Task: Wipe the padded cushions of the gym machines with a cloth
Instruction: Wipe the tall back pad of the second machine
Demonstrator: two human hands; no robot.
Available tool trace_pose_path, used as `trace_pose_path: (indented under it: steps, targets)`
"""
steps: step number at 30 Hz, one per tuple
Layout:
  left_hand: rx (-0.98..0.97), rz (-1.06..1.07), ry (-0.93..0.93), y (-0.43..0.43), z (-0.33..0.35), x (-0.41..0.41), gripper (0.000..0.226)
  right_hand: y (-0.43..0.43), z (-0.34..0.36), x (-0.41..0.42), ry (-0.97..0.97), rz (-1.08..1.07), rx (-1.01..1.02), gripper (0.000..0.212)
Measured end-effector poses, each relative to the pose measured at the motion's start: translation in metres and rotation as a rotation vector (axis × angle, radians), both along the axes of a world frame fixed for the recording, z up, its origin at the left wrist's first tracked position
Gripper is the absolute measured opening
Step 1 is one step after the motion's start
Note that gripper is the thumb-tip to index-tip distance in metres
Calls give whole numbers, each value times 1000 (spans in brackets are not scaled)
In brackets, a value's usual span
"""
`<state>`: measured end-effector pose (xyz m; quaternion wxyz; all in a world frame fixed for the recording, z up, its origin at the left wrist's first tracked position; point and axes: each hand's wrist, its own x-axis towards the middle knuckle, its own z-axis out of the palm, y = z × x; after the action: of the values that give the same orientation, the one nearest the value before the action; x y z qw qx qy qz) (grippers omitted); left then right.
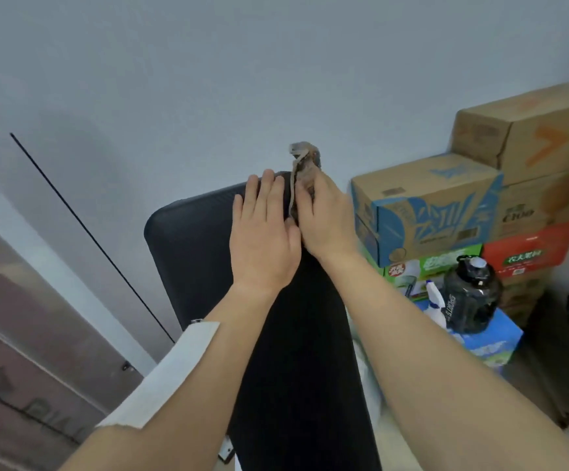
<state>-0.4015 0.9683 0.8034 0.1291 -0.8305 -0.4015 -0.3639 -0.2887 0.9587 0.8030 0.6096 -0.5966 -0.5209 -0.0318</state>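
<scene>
A long black padded cushion (194, 239) of a gym bench runs from the bottom of the view up to its rounded top end near the middle. My left hand (262, 232) lies flat on the cushion's upper part, fingers straight. Right beside it, my right hand (323, 219) grips a crumpled grey cloth (305, 161) against the cushion's top right edge. Part of the cloth sticks up above my fingers; the rest is hidden under my hand.
Stacked cardboard boxes (446, 205) stand at the right against the pale wall. In front of them are a dark water jug (473, 294) and a white spray bottle (436, 300) on a blue box. A brown panel (21, 334) is at the left.
</scene>
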Motion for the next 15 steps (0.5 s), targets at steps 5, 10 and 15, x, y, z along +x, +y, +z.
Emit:
trace_pose_path:
  steps: [5, 10, 15]
  targets:
    - [50, -18, -110, 9, -11, 12, 68, -28, -55, -2, 288, -53, -97, 27]
    - [122, 92, -48, 15, -20, 18, 74, -58, -125, -15, 504, -77, -264, 36]
    - [128, 120, -23, 15, -20, 19, 76, -45, -80, -13, 485, -25, -253, 34]
